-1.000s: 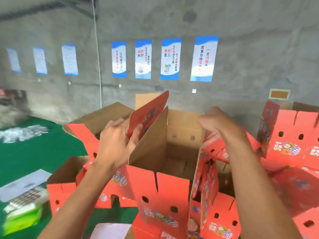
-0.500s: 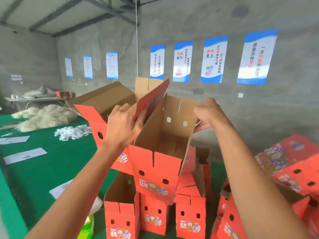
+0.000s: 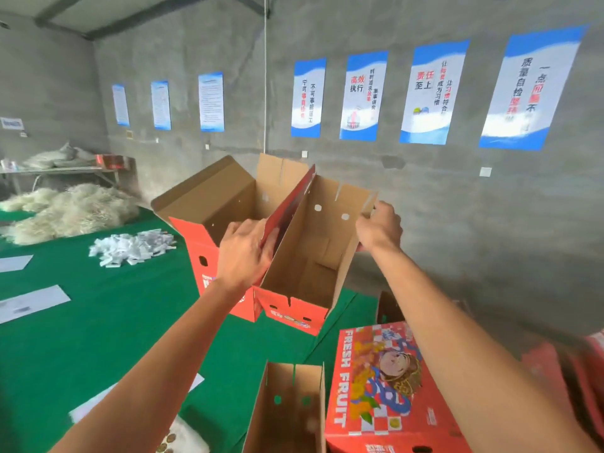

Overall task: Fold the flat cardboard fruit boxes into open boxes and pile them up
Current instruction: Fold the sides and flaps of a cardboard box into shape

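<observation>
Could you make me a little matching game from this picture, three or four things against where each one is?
Things:
1. open box being held
2. left hand
3. right hand
4. box printed FRESH FRUIT

Places:
A. on the box's right wall edge
B. bottom right, lying printed side up
C. raised between both hands
D. on the red flap at the box's left side

Pairs: 1-C, 2-D, 3-A, 4-B
</observation>
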Demonstrator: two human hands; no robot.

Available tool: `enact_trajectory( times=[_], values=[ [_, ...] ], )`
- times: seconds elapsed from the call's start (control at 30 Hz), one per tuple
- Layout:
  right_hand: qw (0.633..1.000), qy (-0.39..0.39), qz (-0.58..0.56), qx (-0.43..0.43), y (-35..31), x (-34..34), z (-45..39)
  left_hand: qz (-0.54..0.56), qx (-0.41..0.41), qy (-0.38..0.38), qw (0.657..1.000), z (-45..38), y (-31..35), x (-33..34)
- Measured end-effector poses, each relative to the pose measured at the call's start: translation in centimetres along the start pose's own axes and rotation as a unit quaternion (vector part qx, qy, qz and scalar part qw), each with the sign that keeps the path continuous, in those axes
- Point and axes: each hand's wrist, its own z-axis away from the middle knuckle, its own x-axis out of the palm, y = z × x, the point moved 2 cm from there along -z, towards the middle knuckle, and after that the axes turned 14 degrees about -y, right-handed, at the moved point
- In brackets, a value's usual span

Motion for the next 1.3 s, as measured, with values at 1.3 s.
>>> enact_trajectory(
  times=[1.3],
  values=[
    [0.975,-0.125,0.175,0.063,17.8,2.6,-3.3,0.223,0.068,-0.312,0.921,3.9,7.8,17.9]
  ],
)
